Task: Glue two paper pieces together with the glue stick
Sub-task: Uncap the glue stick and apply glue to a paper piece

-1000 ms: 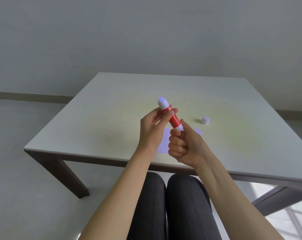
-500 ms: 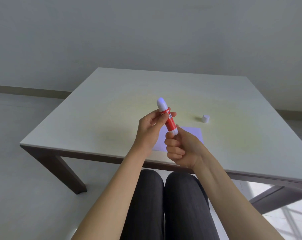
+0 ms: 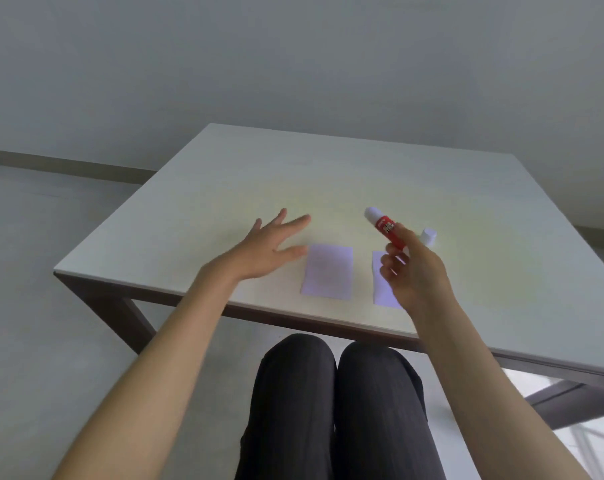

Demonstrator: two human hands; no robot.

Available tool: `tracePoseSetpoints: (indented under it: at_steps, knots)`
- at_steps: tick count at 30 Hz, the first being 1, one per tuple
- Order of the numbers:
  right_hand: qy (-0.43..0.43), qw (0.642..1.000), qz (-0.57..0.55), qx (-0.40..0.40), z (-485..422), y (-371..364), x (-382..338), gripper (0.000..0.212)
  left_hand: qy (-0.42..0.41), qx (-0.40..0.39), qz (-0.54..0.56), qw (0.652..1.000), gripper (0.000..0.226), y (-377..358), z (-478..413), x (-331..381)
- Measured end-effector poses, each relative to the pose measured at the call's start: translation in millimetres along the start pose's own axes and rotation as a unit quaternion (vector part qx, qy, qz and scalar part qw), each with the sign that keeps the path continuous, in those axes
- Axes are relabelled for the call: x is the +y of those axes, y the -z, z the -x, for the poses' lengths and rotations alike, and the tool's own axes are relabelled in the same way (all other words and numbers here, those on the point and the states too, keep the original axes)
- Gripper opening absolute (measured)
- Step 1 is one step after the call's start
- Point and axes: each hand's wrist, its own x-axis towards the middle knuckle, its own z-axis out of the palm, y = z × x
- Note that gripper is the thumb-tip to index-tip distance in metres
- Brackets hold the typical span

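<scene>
Red glue stick, uncapped with its white tip raised and tilted left, pinched in the fingers of the right hand above the table; its white cap stands just behind the hand. Two pale lilac paper pieces, left and right, lie apart near the front edge, the right one partly hidden. The left hand, fingers spread and empty, hovers beside the left piece; the far tabletop is bare.

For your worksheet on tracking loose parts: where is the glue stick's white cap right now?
In the head view, the cap stands on the table, right of centre, just behind the right hand holding the glue stick.
</scene>
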Motion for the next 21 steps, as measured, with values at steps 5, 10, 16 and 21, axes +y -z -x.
tracePoseSetpoints:
  at_steps: [5,10,16,21]
  knots:
    - [0.094,0.959,0.266,-0.027,-10.5,-1.9,13.9,0.030,-0.027,-0.062,-0.092,0.993,0.067,-18.1,-3.0,-18.6]
    - [0.243,0.837,0.489,-0.032,-17.0,-14.8,32.5,0.030,-0.020,-0.085,-0.124,0.988,0.080,-25.3,-8.8,-25.9]
    - [0.342,0.654,0.670,-0.084,-8.1,-20.7,42.8,0.031,-0.013,-0.069,-0.085,0.994,0.088,-25.8,-11.0,-26.1]
    - [0.379,0.625,0.651,-0.206,8.7,-14.9,44.2,0.027,0.020,-0.073,-0.050,0.996,0.088,-28.3,-10.7,-27.4]
